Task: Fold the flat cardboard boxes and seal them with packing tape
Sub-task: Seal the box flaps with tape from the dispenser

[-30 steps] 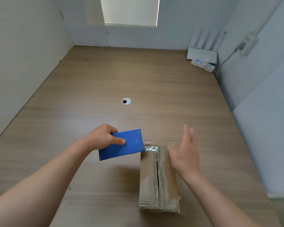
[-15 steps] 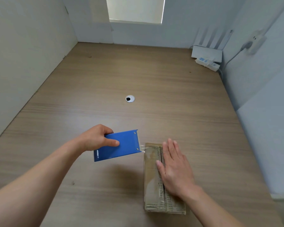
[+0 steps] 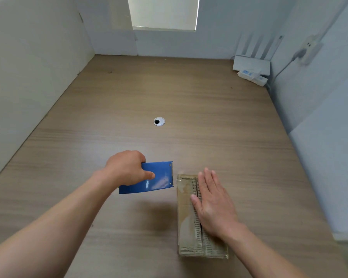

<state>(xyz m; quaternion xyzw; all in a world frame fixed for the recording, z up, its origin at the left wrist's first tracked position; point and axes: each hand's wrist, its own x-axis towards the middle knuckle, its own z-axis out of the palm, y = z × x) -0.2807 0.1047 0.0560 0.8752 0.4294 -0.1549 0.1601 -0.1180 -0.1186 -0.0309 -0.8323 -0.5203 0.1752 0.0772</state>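
We see the cardboard box lying on the wood-grain table, near its front right, its long axis running away from us, glossy tape over its centre seam. Our right hand lies flat and open on top. Our left hand grips the smooth blue tape dispenser, serrated edge toward the box, just beside it.

No legible text anywhere: cardboard box shows only printed dash rows, blue tape dispenser unmarked.
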